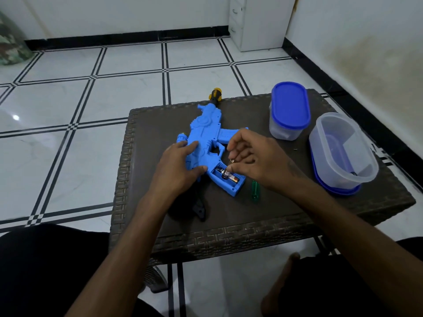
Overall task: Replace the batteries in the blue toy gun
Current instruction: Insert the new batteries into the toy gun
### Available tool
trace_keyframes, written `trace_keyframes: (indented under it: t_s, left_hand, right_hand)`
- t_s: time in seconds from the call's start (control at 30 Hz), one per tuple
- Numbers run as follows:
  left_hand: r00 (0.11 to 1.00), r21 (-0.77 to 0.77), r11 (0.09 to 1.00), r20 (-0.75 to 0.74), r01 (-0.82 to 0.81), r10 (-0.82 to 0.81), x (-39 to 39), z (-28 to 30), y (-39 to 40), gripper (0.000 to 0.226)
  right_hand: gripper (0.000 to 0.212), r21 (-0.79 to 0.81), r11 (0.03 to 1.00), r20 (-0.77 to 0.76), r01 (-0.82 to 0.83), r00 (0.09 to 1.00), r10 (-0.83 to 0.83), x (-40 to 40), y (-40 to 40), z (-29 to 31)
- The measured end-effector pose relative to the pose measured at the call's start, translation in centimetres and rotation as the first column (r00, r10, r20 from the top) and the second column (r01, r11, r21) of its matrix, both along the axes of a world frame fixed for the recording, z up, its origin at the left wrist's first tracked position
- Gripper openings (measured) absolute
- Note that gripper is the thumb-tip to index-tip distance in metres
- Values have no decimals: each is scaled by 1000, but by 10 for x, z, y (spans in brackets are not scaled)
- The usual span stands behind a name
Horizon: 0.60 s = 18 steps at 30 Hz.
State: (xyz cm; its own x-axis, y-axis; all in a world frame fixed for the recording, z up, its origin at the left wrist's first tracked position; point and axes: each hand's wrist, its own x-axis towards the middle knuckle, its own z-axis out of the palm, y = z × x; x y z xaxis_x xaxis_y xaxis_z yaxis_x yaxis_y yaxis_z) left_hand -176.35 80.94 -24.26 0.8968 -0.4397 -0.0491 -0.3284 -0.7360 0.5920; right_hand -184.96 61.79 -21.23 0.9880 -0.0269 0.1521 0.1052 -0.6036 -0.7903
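Blue toy gun (pixel 207 143) lay steadied under the flat left hand (pixel 180 163), compartment (pixel 229 179) uncovered, while the right hand (pixel 251 154) pinched a battery (pixel 226 173) there; closing remained.

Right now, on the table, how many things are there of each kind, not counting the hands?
Toy gun: 1
Batteries in the gun's open compartment: 2 in view
Plastic containers: 2, one with its lid on, one open resting on its lid
Green-handled tool: 1
Black object beside the left forearm: 1
Total: 7
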Motion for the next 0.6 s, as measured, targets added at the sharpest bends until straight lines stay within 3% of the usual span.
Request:
trace_keyframes:
  t_s: [0.17,0.47,0.6]
  left_hand:
    - [1000,0,1000,10,3,-3,0,0,1,75]
    - [1000,24,1000,6,3,-3,-1,0,1,74]
    - [1000,40,999,6,0,0,-2,0,1,74]
  right_hand:
    - [14,-40,999,0,-5,1000,5,4,3,-6]
    - [8,161,985,-40,67,997,-61,6,-2,-3]
    - [8,112,993,-31,48,999,-44,6,-3,0]
